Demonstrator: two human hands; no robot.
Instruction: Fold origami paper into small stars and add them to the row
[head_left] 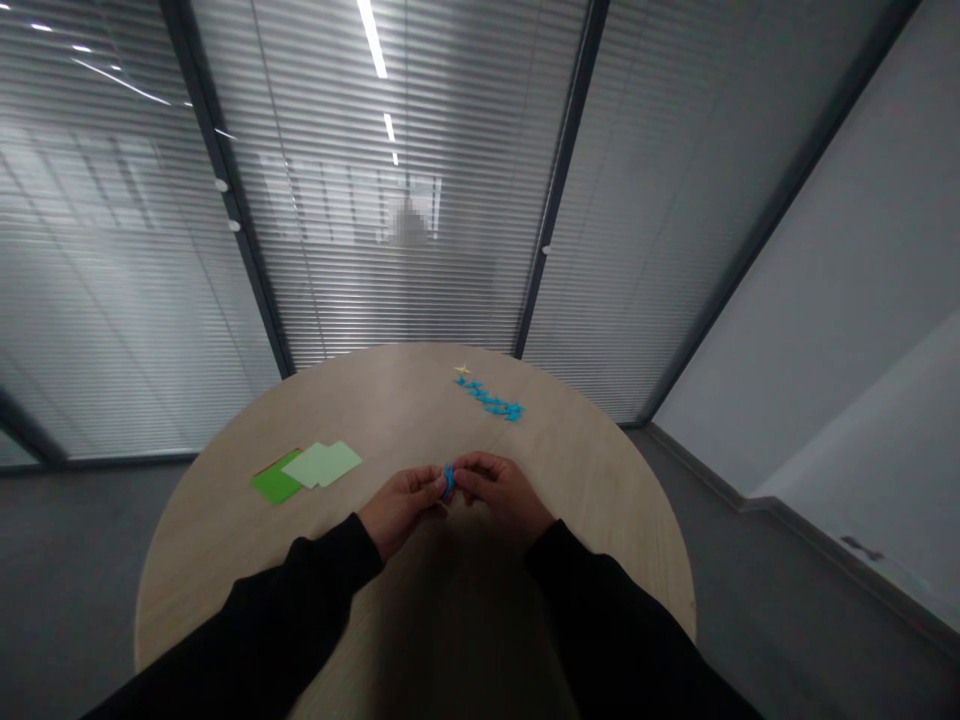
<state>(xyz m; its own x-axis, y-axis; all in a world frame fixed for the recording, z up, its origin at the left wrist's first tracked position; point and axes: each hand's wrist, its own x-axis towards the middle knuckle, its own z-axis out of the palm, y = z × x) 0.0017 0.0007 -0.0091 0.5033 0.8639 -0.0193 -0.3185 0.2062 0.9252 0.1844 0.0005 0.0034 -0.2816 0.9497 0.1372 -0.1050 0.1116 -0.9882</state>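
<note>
Both my hands meet over the middle of a round wooden table. My left hand and my right hand each pinch a small blue folded paper piece between their fingertips. Its exact shape is too small to make out. Black sleeves cover both my arms.
Green and light-green paper sheets lie on the table to the left. A row of several blue paper pieces and a small yellow paper star lie at the far side. Glass walls with blinds stand behind the table.
</note>
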